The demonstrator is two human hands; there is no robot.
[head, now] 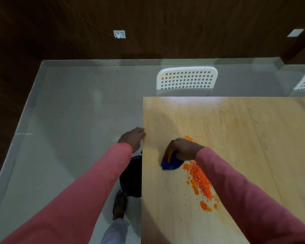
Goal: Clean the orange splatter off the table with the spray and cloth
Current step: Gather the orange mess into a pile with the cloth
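Where the grey floor (74,106) meets the dark wood wall, a pale wooden surface (236,124) fills the lower right of the head view, and everything else is placed against it. Beyond its far edge stands a white perforated chair (187,80), with part of a second one further right. Beside its left edge, low down, sits a dark round bin (131,176), partly hidden beneath the surface. On the surface, near the left side, an orange splatter (200,180) of grainy bits and smears runs as a streak toward the near edge. At the streak's far end the right hand (182,150) presses down with curled fingers gripping a blue cloth (171,163), which lies flat on the wood. The left hand (132,137) rests at the surface's left edge, fingers bent over the rim. Both arms wear pink sleeves.
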